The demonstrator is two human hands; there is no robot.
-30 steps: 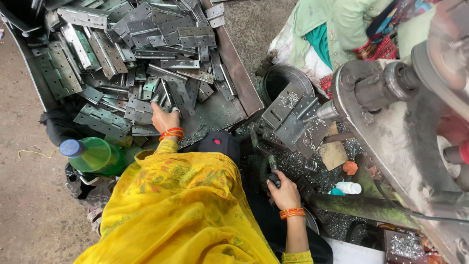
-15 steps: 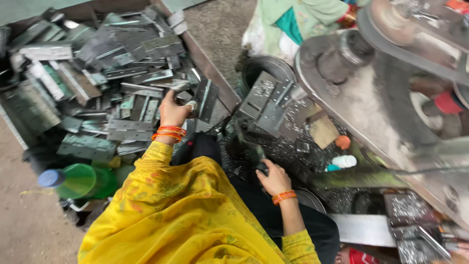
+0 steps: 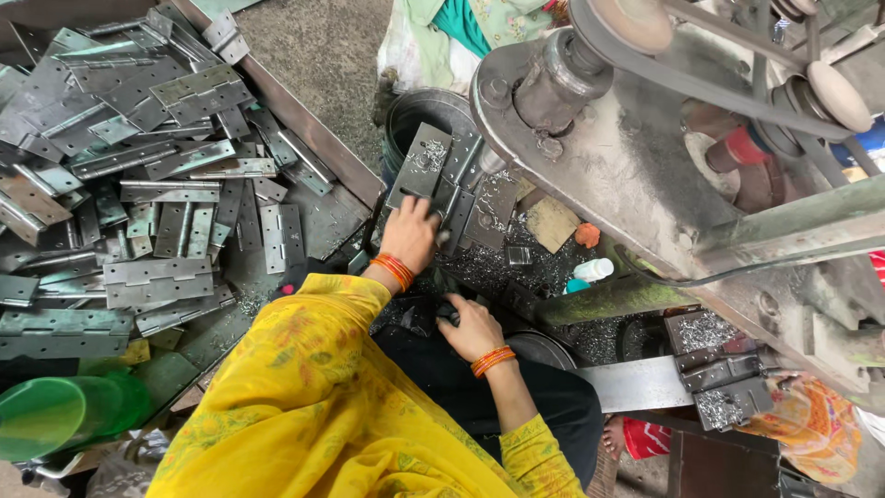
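Reaching forward, our left hand (image 3: 410, 235) lies spread, fingers on a grey metal hinge (image 3: 441, 175) set under the machine (image 3: 599, 138). Our right hand (image 3: 468, 327), just behind it, is curled around a small dark part (image 3: 441, 312); grip partly hidden. Far left of both hands, loose hinges (image 3: 157, 184) fill a tray.
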